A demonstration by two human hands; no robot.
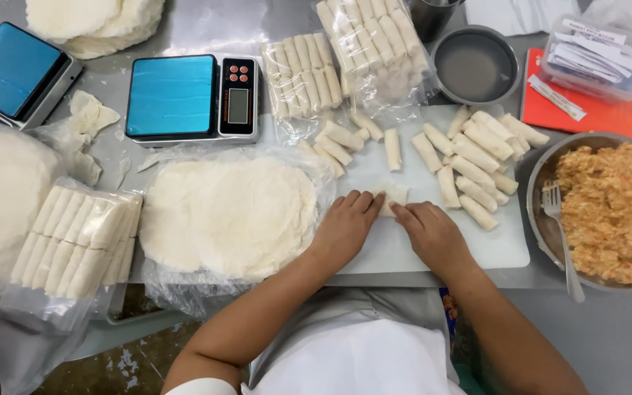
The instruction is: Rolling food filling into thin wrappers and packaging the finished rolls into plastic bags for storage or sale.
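Both my hands rest on a white cutting board point(404, 245), pressing a small pale wrapper roll point(393, 194) between their fingertips. My left hand point(345, 223) covers the roll's left end and my right hand point(429, 230) its right end. A stack of round thin wrappers point(232, 216) lies on clear plastic just left of my left hand. Several finished rolls point(473, 164) lie loose on the board's far right part. A metal bowl point(540, 219) of orange-beige filling point(612, 212) with a fork point(561, 234) in it stands right of the board.
Two blue-topped scales point(188, 99) point(12, 73) stand at the back left. Bags of packed rolls point(309, 77) point(74, 245) lie behind the board and at the left. A small metal bowl of liquid point(475, 66), a red folder point(579, 113) and a plastic tub of sachets point(601, 58) sit at the back right.
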